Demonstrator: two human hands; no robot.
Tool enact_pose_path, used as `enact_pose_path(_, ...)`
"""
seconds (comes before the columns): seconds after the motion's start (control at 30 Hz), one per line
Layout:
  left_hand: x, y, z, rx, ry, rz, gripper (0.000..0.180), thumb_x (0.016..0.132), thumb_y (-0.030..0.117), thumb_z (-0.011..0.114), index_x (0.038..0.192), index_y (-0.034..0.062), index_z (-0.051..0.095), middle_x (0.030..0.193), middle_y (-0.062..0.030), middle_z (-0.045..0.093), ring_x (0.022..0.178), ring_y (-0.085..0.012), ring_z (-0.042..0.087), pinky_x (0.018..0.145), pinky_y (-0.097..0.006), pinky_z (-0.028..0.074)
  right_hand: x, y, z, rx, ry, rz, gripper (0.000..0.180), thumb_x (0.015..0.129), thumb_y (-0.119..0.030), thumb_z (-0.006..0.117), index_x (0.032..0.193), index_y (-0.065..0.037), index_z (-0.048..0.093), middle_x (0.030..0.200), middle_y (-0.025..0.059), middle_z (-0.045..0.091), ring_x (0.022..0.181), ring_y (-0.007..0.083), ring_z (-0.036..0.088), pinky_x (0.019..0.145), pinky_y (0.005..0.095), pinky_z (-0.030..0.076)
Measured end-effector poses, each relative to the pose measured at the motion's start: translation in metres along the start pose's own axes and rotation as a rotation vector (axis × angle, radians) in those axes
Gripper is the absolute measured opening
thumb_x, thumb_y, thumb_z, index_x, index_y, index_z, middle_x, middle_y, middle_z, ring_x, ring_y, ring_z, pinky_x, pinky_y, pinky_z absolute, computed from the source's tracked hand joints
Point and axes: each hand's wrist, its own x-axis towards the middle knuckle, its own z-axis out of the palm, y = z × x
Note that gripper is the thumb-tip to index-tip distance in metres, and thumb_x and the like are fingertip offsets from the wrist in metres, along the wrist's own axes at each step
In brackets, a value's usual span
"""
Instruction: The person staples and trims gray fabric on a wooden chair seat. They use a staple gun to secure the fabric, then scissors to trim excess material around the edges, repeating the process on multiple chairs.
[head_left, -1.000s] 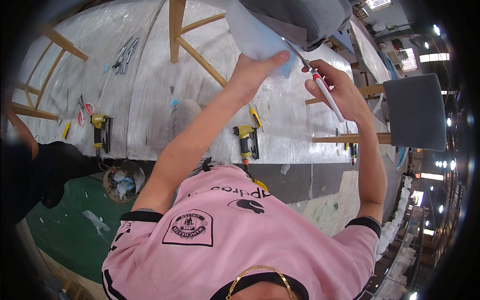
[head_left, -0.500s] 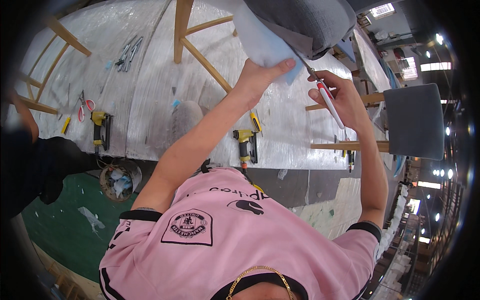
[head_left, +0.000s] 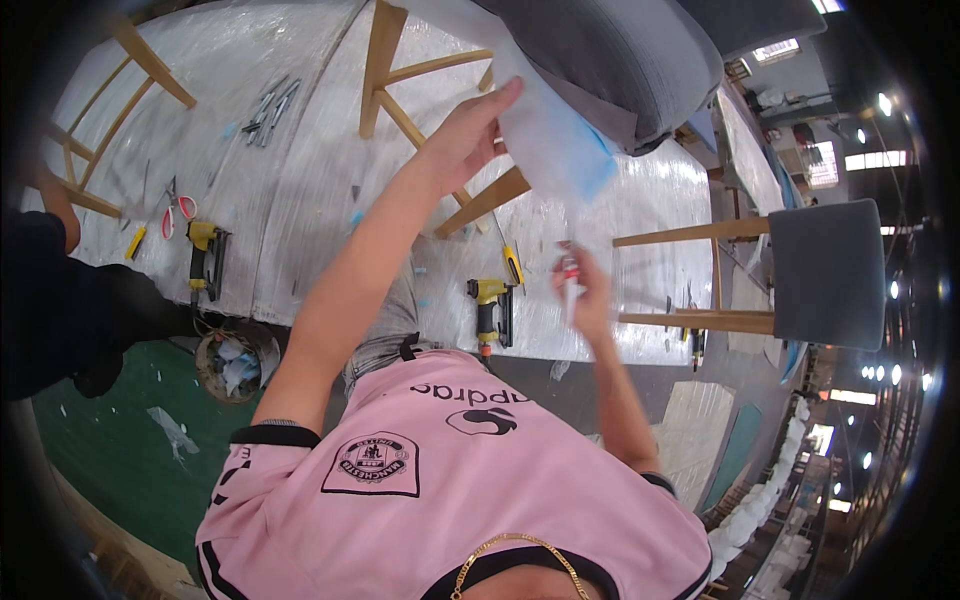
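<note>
A grey upholstered chair seat (head_left: 610,60) stands at the top of the view with a pale blue-white padding sheet (head_left: 555,140) hanging from its edge. My left hand (head_left: 475,135) is closed on the left side of this sheet, with part of its fingers hidden behind it. Below the sheet's lower corner, apart from it, my right hand (head_left: 590,290) grips red-and-white-handled scissors (head_left: 571,282). Motion blurs the scissors, and their blades are hard to make out. A wooden chair leg (head_left: 485,203) shows just under my left hand.
On the plastic-covered table (head_left: 320,180) lie a yellow staple gun (head_left: 490,305), a yellow knife (head_left: 513,265), another staple gun (head_left: 207,255), red-handled scissors (head_left: 177,210) and several bolts (head_left: 270,115). A grey-backed chair (head_left: 825,275) lies at right. A co-worker's dark clothing (head_left: 70,300) shows at left.
My right hand has pulled the scissors away from the sheet, down and to the left. My left hand has shifted up and left along the sheet, whose lower corner now hangs free.
</note>
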Motion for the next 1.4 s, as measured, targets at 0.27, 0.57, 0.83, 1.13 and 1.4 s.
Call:
enact_pose_path(0.27,0.029,0.023,-0.009,0.432,-0.078,0.057,0.055,0.084,0.029,0.086,0.127,0.0023,0.065,0.119,-0.0074,0.072,0.115,-0.0182,0.064,0.108,-0.033,0.042,0.064,-0.062,0.159,0.294,0.137,-0.096,0.085,0.082,-0.019,0.085,0.148,0.000,0.034,0.130,0.0153,0.054,0.119,0.0258,0.054,0.103,0.0394,0.044)
enact_pose_path(0.57,0.033,0.031,-0.011,0.702,-0.079,0.084,0.053,0.083,0.035,0.087,0.120,0.0018,0.070,0.112,-0.0094,0.074,0.111,-0.0183,0.065,0.105,-0.032,0.043,0.109,-0.084,0.160,0.592,0.426,-0.081,0.071,0.089,-0.023,0.082,0.143,-0.001,0.041,0.131,0.0129,0.053,0.116,0.0220,0.053,0.095,0.0363,0.047)
enact_pose_path(0.83,0.024,0.015,-0.003,0.494,-0.128,0.077,0.066,0.081,0.031,0.088,0.134,0.0013,0.059,0.121,-0.0104,0.071,0.116,-0.0199,0.063,0.108,-0.035,0.042,0.094,-0.089,0.151,0.495,0.327,-0.129,0.073,0.095,-0.030,0.076,0.147,-0.002,0.034,0.131,0.0128,0.051,0.110,0.0202,0.054,0.097,0.0351,0.046)
enact_pose_path(1.13,0.031,0.018,-0.006,0.752,-0.088,0.184,0.067,0.079,0.026,0.090,0.134,0.0013,0.060,0.124,-0.0106,0.071,0.117,-0.0198,0.064,0.107,-0.033,0.044,0.071,-0.069,0.206,0.495,0.113,-0.113,0.100,0.084,-0.033,0.085,0.153,0.003,0.023,0.141,0.0166,0.040,0.132,0.0288,0.041,0.112,0.0409,0.034)
enact_pose_path(1.4,0.031,0.026,-0.007,0.806,0.006,0.147,0.058,0.080,0.031,0.089,0.123,-0.0002,0.067,0.112,-0.0109,0.074,0.106,-0.0193,0.068,0.097,-0.031,0.049,0.114,-0.093,0.180,0.488,0.405,-0.163,0.081,0.097,-0.037,0.071,0.153,-0.002,0.023,0.141,0.0163,0.044,0.122,0.0266,0.050,0.108,0.0414,0.040)
